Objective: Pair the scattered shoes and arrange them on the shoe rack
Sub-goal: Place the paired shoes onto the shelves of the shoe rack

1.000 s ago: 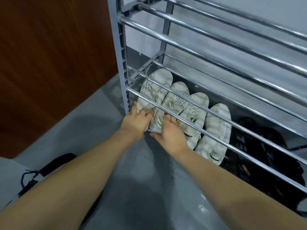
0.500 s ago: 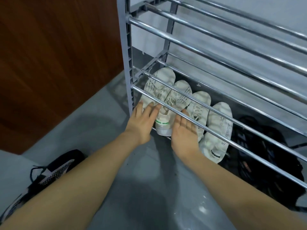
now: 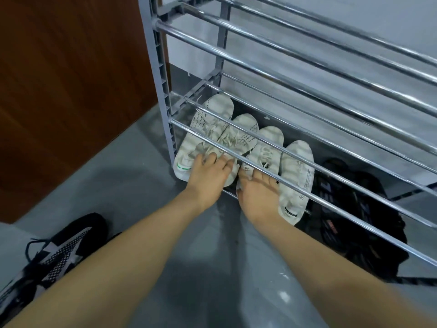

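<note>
At the lower left of the frame, a black and white mesh sneaker [image 3: 50,254] lies on the grey floor [image 3: 132,185]; more of it shows now than a second ago, because the view has tilted down. It is not yet on the rack, so it probably waits for its partner.

In the centre, the left hand [image 3: 208,176] now rests with flat, released fingers on the heel of the second white laced sneaker [image 3: 234,140]. A second ago both hands were together on the first pair. That pair looks more even now, with the first white laced sneaker [image 3: 205,129] beside it at the left post of the shoe rack [image 3: 163,95].

The right hand [image 3: 257,190] has moved to the third white sneaker [image 3: 267,150]; its grip is released, the fingers pressing the heel. The fourth white sneaker [image 3: 295,178] touches it.

At the right, black shoes [image 3: 359,209] lie on the same bottom shelf; how many, I cannot tell.

I judge that the second white pair is being pushed straight now.
</note>
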### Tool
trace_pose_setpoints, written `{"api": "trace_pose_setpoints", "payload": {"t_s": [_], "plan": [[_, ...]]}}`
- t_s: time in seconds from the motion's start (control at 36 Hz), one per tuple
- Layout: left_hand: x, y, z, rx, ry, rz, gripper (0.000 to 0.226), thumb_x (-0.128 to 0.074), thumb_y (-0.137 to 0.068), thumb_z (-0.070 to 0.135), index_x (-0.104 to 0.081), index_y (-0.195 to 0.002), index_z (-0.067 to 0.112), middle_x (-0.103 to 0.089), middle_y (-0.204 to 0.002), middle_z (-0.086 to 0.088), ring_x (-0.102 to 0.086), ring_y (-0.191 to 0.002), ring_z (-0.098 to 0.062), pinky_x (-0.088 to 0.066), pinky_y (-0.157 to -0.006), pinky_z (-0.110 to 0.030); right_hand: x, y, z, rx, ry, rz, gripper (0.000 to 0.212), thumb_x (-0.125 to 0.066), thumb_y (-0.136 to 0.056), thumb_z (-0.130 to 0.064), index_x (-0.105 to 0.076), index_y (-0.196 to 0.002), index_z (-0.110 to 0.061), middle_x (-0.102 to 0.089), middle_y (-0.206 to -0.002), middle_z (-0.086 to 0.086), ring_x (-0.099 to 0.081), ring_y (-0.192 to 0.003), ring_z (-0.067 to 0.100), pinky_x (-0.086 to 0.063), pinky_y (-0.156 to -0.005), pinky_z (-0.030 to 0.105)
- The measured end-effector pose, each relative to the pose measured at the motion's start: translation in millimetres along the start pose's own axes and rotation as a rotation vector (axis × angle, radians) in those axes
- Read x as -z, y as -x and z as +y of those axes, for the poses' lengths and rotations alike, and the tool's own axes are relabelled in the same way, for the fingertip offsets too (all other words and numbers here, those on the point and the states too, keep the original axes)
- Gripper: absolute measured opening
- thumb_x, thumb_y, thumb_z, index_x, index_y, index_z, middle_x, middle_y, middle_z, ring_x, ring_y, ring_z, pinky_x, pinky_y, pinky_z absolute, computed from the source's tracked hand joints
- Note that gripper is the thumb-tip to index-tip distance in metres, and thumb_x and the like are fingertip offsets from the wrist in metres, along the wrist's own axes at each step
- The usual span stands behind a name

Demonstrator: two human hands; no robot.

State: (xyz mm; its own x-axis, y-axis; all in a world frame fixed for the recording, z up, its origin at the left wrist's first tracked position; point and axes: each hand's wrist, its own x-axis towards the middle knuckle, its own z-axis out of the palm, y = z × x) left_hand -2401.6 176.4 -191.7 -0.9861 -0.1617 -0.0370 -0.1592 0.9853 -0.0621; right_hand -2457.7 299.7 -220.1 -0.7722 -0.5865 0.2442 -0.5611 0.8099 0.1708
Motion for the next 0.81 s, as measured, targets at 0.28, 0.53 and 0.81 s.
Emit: {"api": "trace_pose_setpoints", "payload": {"t_s": [0.28, 0.53, 0.81], "plan": [[-7, 3, 12, 0.052, -0.139, 0.063, 0.062, -0.084, -0.044, 0.034, -0.072, -0.104, 0.024, -0.067, -0.098, 0.008, -0.062, -0.094, -0.017, -0.049, -0.083, -0.033, -12, -2, 2, 0.015, 0.085, -0.008, 0.04, -0.085, -0.054, -0.027, -0.072, -0.091, -0.018, -0.067, -0.076, 0.008, -0.065, -0.066, 0.027, -0.052, -0.059, 0.029], [-9, -9, 27, 0.039, -0.077, 0.009, 0.039, -0.056, -0.087, 0.018, -0.054, -0.125, 0.013, -0.052, -0.124, -0.003, -0.043, -0.121, -0.032, -0.034, -0.097, -0.039, -2, -1, 2, 0.047, 0.141, -0.01, 0.038, -0.088, -0.047, -0.03, -0.074, -0.082, -0.023, -0.061, -0.057, 0.0, -0.06, -0.047, 0.019, -0.043, -0.047, 0.019], [-24, -15, 20, 0.007, 0.164, -0.06, 0.045, -0.05, -0.094, 0.014, -0.041, -0.138, 0.013, -0.038, -0.132, -0.002, -0.028, -0.123, -0.035, -0.014, -0.104, -0.049, -5, -3, -2, 0.011, 0.025, -0.174, 0.033, -0.076, -0.069, -0.027, -0.069, -0.1, -0.017, -0.066, -0.074, 0.008, -0.066, -0.06, 0.028, -0.048, -0.059, 0.029]]}}
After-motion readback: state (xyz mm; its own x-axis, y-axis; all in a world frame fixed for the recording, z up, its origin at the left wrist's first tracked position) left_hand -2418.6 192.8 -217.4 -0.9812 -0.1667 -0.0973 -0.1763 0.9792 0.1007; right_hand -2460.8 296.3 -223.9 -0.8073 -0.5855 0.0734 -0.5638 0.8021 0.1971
